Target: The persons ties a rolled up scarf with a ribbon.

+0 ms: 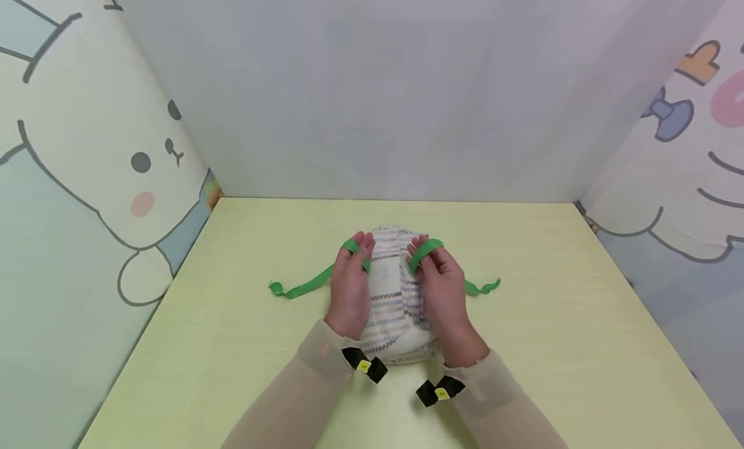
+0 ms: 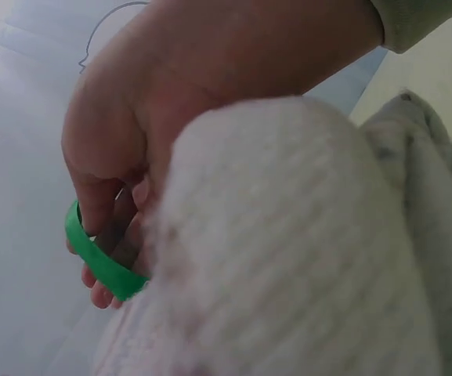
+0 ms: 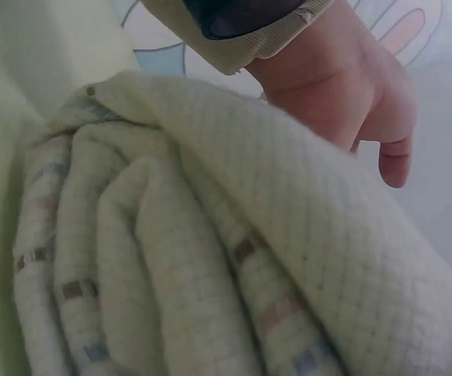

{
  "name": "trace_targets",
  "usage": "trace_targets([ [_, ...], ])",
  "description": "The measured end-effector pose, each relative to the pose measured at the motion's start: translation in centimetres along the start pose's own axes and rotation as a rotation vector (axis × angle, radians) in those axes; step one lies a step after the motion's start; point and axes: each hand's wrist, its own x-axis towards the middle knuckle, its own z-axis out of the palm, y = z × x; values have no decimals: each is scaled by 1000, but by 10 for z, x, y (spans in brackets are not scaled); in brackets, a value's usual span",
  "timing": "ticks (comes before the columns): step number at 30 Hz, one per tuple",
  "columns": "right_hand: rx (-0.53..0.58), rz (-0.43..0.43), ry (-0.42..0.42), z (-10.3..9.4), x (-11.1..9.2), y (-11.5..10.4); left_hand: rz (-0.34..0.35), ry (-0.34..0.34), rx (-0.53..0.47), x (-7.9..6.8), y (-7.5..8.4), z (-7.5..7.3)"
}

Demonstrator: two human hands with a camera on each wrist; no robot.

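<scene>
A rolled, cream-coloured woven cloth (image 1: 385, 310) with patterned stripes lies on the table between both hands. My left hand (image 1: 351, 287) pinches a green ribbon (image 1: 314, 283) at the cloth's left side; its loose end trails left over the table. At the right side my right hand (image 1: 446, 294) holds a green ribbon length (image 1: 427, 247) between thumb and fingers, its tail (image 1: 484, 287) lying to the right. Whether both lengths are one ribbon is hidden. The left wrist view shows the ribbon (image 2: 104, 266) crossing the fingers. Thick folded layers (image 3: 182, 258) fill the right wrist view, hiding the right fingertips.
The pale yellow table (image 1: 581, 345) meets a plain light wall (image 1: 372, 100) at the back. Cartoon-printed panels (image 1: 87, 177) stand along the left and right sides. Each wrist carries a small black device (image 1: 372, 366) over a beige sleeve.
</scene>
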Motion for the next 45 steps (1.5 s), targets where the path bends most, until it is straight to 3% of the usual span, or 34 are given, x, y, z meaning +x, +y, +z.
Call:
trace_targets([
  [7, -153, -40, -23, 1, -3, 7, 13, -33, 85, -4, -4, 3],
  [23, -317, -156, -119, 14, -15, 8, 27, -221, 161, -20, -11, 14],
  [28, -460, -233, -113, 17, -17, 12, 36, -250, 182, -22, -11, 15],
  [33, -657, -345, -106, 20, -19, 14, 15, -231, 213, -21, -12, 12],
  [37, -761, -382, -97, 21, -21, 14, 12, -215, 236, -20, -14, 11],
  [41, -751, -366, -111, 20, -20, 13, 5, -215, 252, -21, -11, 11],
  [45, -642, -316, -143, 16, -16, 11, -16, -252, 305, -22, -7, 12],
])
